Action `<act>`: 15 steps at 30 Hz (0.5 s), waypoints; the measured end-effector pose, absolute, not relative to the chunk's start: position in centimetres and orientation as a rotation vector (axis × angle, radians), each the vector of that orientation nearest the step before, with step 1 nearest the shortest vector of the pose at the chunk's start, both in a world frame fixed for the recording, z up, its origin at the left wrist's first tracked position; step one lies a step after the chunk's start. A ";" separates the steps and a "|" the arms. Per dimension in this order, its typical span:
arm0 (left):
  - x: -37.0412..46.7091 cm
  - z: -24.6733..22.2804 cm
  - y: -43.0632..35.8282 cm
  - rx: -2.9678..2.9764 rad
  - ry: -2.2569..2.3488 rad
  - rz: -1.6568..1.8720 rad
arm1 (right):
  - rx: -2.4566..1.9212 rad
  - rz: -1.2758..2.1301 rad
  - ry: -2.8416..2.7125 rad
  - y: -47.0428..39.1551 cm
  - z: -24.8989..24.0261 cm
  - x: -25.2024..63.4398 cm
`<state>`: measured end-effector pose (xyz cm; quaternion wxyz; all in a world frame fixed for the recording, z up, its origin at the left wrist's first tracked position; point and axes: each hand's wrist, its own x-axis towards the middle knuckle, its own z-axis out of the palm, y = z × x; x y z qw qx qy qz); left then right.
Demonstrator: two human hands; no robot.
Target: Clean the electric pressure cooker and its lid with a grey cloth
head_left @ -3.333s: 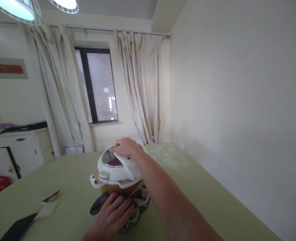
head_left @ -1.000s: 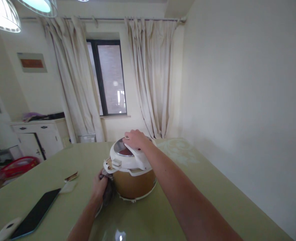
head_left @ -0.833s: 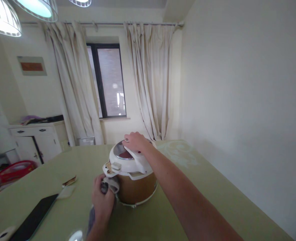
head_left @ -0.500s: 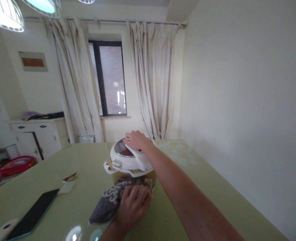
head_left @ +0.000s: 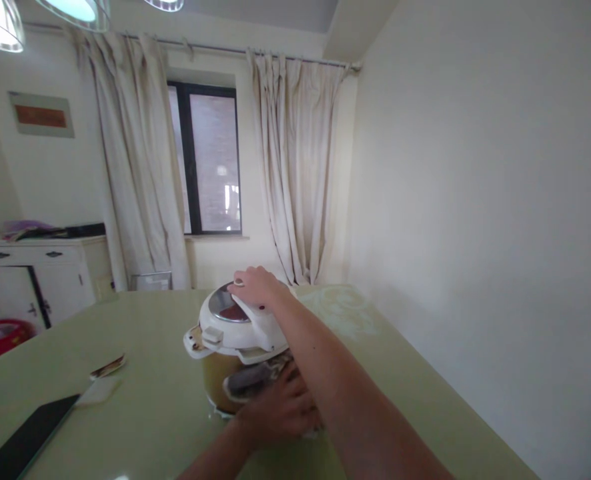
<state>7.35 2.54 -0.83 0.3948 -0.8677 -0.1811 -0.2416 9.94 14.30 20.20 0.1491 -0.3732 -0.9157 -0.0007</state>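
1. White-lidded cooker (head_left: 235, 335) on the green table (head_left: 150, 353), right hand (head_left: 255, 288) curled over its lid handle (head_left: 258, 325): steady there!
2. Left hand (head_left: 285, 407) holds bunched cloth (head_left: 249, 381) against its side; best press flat, follow the curve.

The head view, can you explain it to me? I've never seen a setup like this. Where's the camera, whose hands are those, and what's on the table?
There's no machine here. One person wears a camera on their head, looking forward and down at their own bare hands.

The right hand lies over the top of a white-lidded cooker; how firmly it grips is hidden. The left hand, a bit blurred, holds a dark patterned cloth against the cooker's side.

The cooker stands on a green table. Also there, to its left, are a flat dark slab and a small scrap, too unclear to identify.
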 end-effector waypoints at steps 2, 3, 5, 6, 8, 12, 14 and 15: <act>4.2 -1.9 1.2 -2.093 -0.441 -0.723 | -1.064 0.037 -2.622 14.4 20.2 9.9; 2.9 -2.5 0.5 -2.059 -0.486 -0.760 | -1.062 0.056 -2.617 14.5 20.2 9.9; 0.5 -3.9 -1.0 -2.008 -0.583 -0.849 | -1.068 0.085 -2.609 14.5 20.3 9.9; -0.6 -4.5 -1.7 -1.982 -0.648 -0.901 | -1.074 0.095 -2.608 14.5 20.3 9.9; -3.0 -4.8 -3.2 -1.929 -0.812 -1.008 | -1.078 0.112 -2.607 14.4 20.4 9.9; -8.8 -1.1 -5.6 -1.833 -1.051 -1.303 | -1.070 0.123 -2.604 14.5 20.5 9.9; -10.9 3.2 -5.8 -1.625 -1.074 -1.437 | -1.064 0.119 -2.610 14.6 20.5 9.8; -11.6 5.7 -5.4 -1.518 -1.115 -1.477 | -1.059 0.117 -2.614 14.6 20.5 9.8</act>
